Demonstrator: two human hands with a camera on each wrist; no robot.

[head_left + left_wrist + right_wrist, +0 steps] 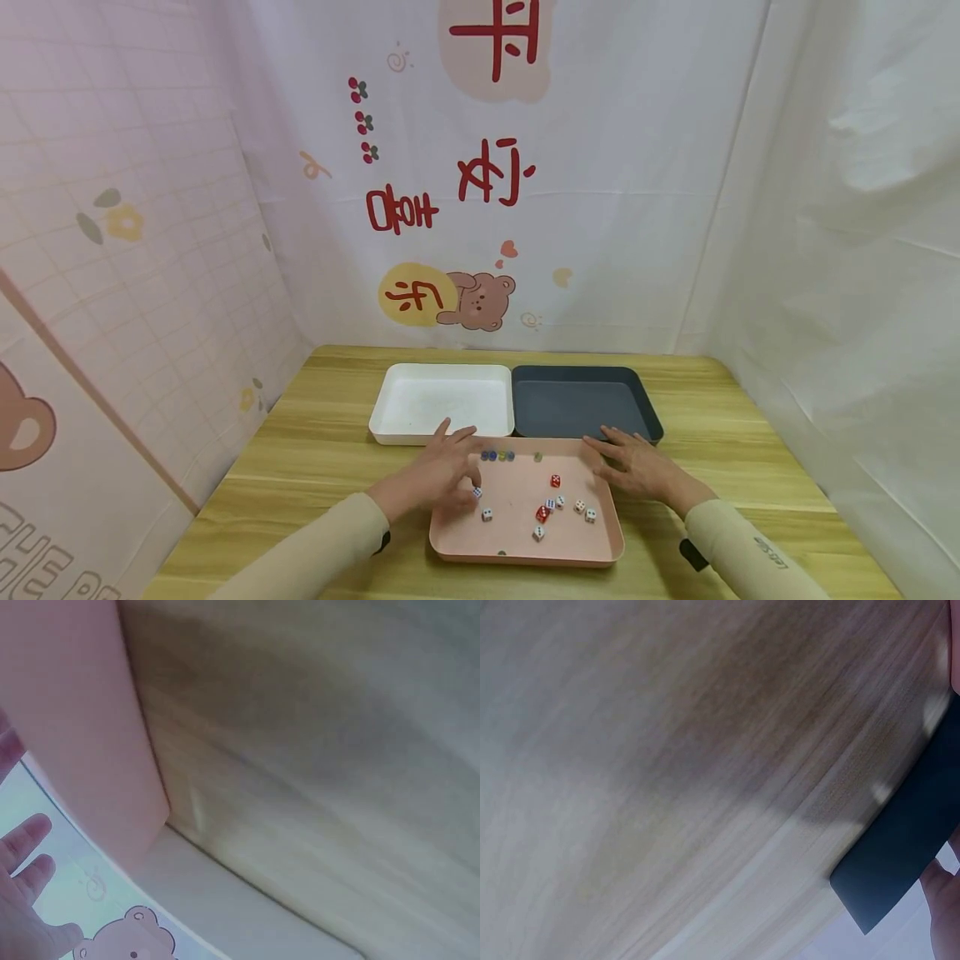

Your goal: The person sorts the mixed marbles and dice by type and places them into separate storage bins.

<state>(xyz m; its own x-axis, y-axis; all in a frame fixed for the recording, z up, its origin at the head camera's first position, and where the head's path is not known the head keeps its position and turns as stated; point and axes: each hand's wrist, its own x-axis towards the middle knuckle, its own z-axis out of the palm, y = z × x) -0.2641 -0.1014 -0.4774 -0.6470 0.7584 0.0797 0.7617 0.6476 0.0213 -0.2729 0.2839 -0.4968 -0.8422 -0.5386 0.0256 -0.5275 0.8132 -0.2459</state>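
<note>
In the head view a pink tray (517, 550) holds several white dice (538, 533), red dice (555, 481) and glass marbles (492, 456). My left hand (444, 468) reaches over the tray's left side. Its thumb and index finger pinch a white die (477, 492), while the other fingers stay extended. Another white die (487, 515) lies just below. At the right rim, my right hand (637, 467) has its fingers spread over the tray's upper right corner, holding nothing. The wrist views show only parts of the hands, and no dice.
Behind the pink tray stand a white tray (442, 439) on the left and a dark grey tray (585, 408) on the right, side by side. All three are on a wooden table (720, 417). Printed curtains (615, 250) surround it.
</note>
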